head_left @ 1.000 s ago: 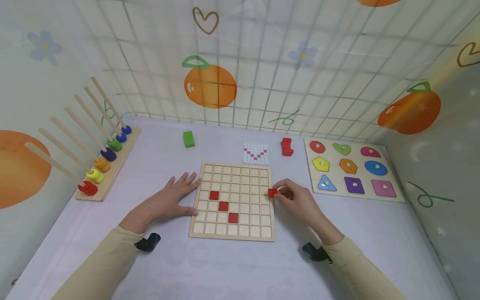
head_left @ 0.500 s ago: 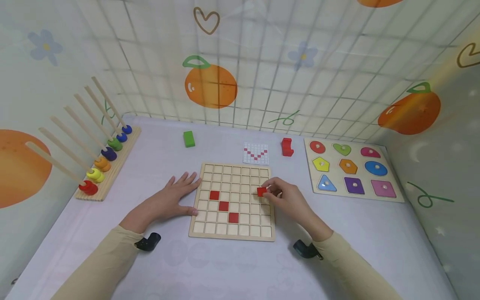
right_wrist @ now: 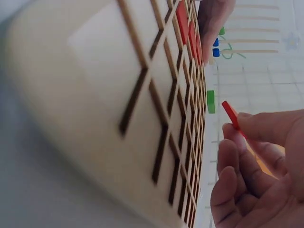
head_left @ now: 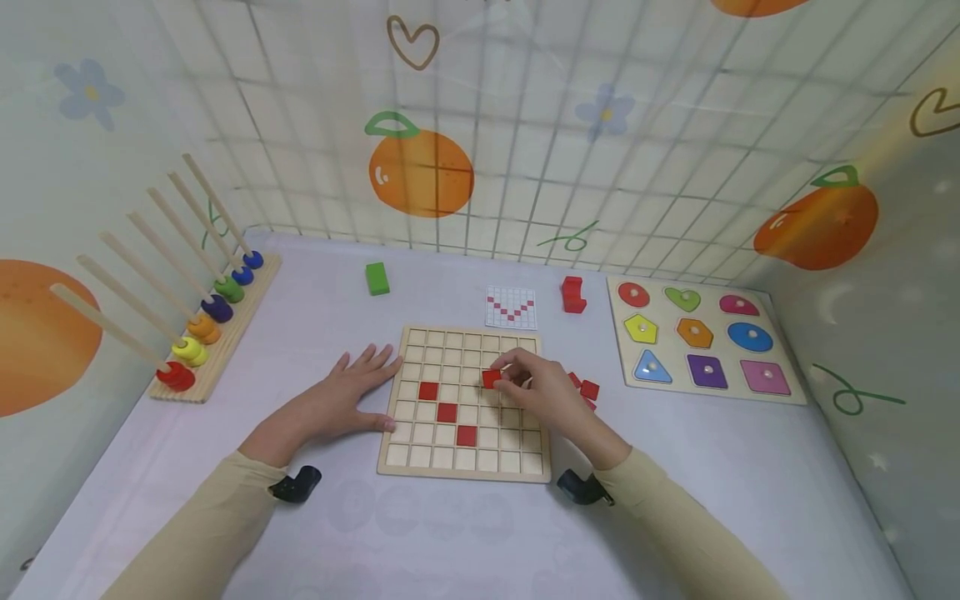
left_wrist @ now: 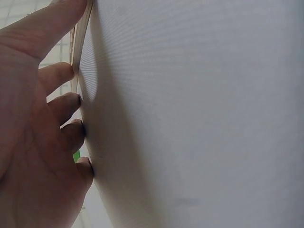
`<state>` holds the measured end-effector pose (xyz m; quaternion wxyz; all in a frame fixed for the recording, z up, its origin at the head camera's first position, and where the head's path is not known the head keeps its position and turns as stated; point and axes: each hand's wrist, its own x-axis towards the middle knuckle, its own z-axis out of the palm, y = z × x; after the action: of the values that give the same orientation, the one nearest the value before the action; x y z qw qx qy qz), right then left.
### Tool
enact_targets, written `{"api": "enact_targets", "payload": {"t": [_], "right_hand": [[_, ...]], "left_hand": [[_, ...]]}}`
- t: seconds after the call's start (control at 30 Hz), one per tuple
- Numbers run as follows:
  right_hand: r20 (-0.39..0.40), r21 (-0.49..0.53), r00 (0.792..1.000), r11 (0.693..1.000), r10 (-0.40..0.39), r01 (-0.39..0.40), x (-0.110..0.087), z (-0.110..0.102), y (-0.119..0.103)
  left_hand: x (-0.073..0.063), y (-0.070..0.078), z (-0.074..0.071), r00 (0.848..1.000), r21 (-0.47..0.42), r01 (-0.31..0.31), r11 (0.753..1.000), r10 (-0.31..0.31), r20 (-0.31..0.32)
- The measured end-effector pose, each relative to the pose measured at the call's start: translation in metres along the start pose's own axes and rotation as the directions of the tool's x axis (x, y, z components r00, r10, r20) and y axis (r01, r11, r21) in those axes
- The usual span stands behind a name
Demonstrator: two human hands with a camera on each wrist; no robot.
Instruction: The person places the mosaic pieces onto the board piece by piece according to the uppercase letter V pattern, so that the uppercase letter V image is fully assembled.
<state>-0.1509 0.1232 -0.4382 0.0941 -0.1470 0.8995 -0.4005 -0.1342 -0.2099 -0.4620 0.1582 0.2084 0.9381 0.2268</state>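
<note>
A square wooden grid board (head_left: 420,475) lies at the middle of the table, with three red tiles (head_left: 447,412) set in a diagonal across its cells. Over the board's right half, my right hand (head_left: 543,392) pinches another red square tile (head_left: 491,379) between thumb and fingertips. The right wrist view has this tile (right_wrist: 230,114) tilted and raised off the grid. At the board's left edge my left hand (head_left: 345,400) lies flat with fingers spread, its thumb and fingertips at the rim. Several loose red tiles (head_left: 590,389) lie right of the board, partly hidden by my right hand.
Behind the board lie a small pattern card (head_left: 512,307), a green block (head_left: 378,279) and a red notched block (head_left: 573,295). A peg stand (head_left: 247,308) with coloured rings is on the left. A shape puzzle board (head_left: 712,333) lies on the right.
My right hand has moved left from the board's right edge, carrying the red tile over the grid. The loose red tiles have come into sight behind it. My left hand has stayed in place.
</note>
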Motion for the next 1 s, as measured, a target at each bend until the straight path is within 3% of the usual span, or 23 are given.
{"api": "enact_targets", "payload": {"t": [1.0], "right_hand": [[0.135,-0.024,0.984,0.993,-0.112,0.116,0.043,0.045,-0.033]], "left_hand": [[0.001,0.0,0.001,1.0,0.003,0.008,1.0,-0.008,0.005]]}}
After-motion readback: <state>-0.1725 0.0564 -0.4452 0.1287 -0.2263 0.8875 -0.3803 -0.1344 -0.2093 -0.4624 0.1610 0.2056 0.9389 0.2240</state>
